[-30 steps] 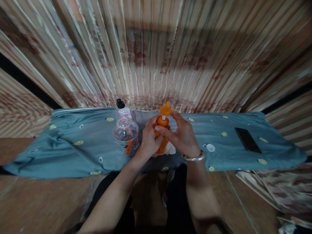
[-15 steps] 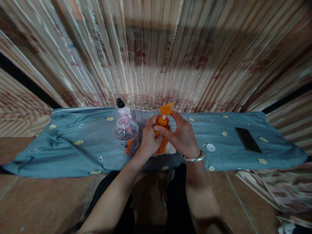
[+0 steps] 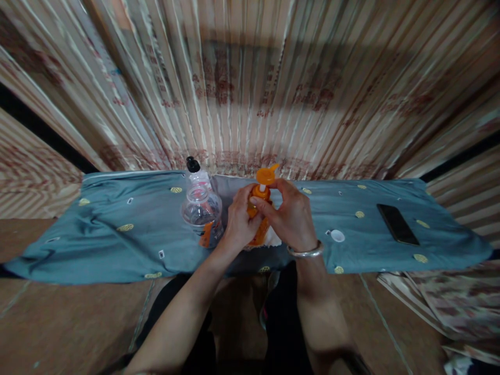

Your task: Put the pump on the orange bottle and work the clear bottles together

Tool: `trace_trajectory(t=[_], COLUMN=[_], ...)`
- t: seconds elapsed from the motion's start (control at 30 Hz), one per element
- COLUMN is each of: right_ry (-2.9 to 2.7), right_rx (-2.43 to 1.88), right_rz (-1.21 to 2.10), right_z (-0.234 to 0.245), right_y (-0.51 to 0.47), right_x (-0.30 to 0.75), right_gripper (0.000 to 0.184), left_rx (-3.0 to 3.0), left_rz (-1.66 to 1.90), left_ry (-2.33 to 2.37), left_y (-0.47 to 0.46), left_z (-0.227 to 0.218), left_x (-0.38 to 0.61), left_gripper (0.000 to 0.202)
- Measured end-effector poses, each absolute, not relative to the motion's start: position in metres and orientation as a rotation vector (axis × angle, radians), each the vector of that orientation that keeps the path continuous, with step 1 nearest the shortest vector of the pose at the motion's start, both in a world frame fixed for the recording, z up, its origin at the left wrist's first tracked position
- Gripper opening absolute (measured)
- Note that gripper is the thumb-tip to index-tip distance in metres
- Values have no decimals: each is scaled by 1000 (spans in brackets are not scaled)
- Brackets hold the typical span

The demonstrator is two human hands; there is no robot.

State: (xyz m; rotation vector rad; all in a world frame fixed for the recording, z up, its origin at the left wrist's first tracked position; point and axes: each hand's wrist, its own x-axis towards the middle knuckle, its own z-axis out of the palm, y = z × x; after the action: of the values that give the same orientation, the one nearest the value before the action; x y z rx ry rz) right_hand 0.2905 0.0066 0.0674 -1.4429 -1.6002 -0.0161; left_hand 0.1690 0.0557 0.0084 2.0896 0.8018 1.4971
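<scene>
An orange pump bottle (image 3: 261, 194) stands on a white cloth (image 3: 273, 238) at the middle of a blue-grey patterned sheet (image 3: 128, 229). My left hand (image 3: 239, 221) is wrapped round the bottle's body. My right hand (image 3: 291, 216), with a silver bangle at the wrist, pinches the collar just under the orange pump head (image 3: 266, 174), which stands raised on its white stem. Both hands hide most of the bottle.
A clear plastic bottle (image 3: 202, 208) with a black cap stands just left of my hands. A small white cap (image 3: 337, 236) lies to the right, and a black phone (image 3: 397, 224) lies further right. A striped curtain (image 3: 250, 88) hangs behind. Folded fabric (image 3: 437, 302) lies at lower right.
The pump head has turned and risen on its white stem. My right hand's fingers have shifted down to the collar under it. My left hand has stayed on the bottle.
</scene>
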Motion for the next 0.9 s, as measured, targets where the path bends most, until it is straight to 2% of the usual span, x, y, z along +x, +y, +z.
trace_trajectory(t=[0.43, 0.7, 0.9], right_ry=[-1534, -1541, -1568], right_rx=[-1451, -1441, -1407], right_rz=[-184, -126, 56], right_z=[57, 57, 46], right_y=[9, 10, 13], right_x=[280, 281, 285], right_gripper=[24, 25, 36], left_rx=[2073, 2124, 2115], left_rz=[1527, 1532, 1400], left_ry=[810, 776, 780], left_y=[56, 59, 56], left_z=[6, 3, -12], left_x=[170, 168, 158], left_gripper=[33, 34, 54])
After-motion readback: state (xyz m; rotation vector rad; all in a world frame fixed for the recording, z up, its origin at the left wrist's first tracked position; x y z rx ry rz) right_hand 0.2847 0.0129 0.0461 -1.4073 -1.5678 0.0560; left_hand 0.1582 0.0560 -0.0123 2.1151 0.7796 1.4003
